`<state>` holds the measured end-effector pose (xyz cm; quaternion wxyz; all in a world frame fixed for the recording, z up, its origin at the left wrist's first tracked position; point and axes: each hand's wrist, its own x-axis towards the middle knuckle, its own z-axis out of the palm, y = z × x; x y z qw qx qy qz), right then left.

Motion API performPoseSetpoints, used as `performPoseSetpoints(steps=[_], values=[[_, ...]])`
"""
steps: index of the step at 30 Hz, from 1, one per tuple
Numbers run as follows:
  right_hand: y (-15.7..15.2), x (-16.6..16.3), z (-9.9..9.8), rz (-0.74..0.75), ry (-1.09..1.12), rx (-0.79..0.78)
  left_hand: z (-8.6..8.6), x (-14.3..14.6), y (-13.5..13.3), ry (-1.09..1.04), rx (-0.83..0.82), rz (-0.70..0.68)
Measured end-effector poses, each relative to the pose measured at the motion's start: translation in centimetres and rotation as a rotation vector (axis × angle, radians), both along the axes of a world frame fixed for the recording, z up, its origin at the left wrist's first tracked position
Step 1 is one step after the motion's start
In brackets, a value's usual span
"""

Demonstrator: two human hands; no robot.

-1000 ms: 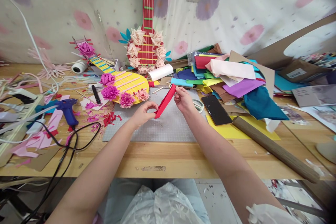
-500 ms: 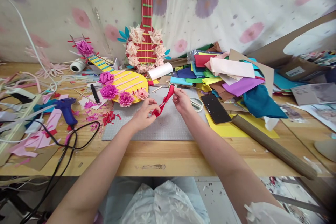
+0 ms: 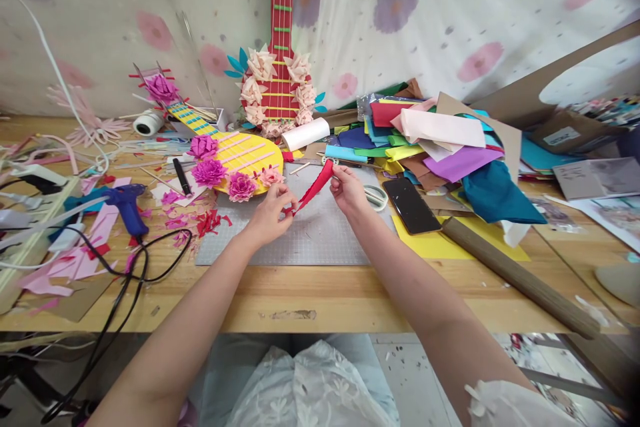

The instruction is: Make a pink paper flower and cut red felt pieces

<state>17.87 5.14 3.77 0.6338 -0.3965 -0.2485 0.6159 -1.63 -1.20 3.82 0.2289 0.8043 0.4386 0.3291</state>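
Observation:
A red paper strip (image 3: 316, 188) with one jagged edge stretches slantwise between my two hands, above the grey cutting mat (image 3: 330, 247). My right hand (image 3: 349, 189) pinches its upper right end. At the lower left end, my left hand (image 3: 273, 215) has its thumb and fingers closed on the strip. Just beyond my left hand lies a yellow paper guitar (image 3: 255, 159) trimmed with magenta and pink paper flowers. Scissors (image 3: 375, 197) with pale handles rest beside my right wrist, partly hidden by it.
A red guitar (image 3: 281, 73) with cream flowers leans at the back. Coloured paper (image 3: 440, 130) is heaped on the right, near a phone (image 3: 413, 205) and a brown tube (image 3: 520, 277). A blue glue gun (image 3: 128, 208), its cables and paper scraps (image 3: 207, 221) occupy the left.
The red strip was twisted and is now pulled out flatter and straighter. My left hand has moved slightly left; my right hand stays nearly in place, still pinching.

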Motion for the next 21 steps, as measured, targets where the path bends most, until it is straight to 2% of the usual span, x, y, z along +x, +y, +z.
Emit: performPoseSetpoints(steps=[5,12,17,21], values=[[-0.03,0.08,0.14,-0.002,0.015,-0.006,0.14,0.00,0.11,-0.001,0.068,0.018],[-0.23,0.27,0.65,0.000,0.001,0.017,0.21,-0.04,0.17,0.111,-0.020,0.034],[-0.08,0.38,0.61,-0.015,-0.038,0.043,-0.20,0.11,0.51,0.099,-0.092,0.093],[0.22,0.63,0.44,-0.081,-0.075,0.004,-0.21,0.03,0.13,0.046,-0.164,0.071]])
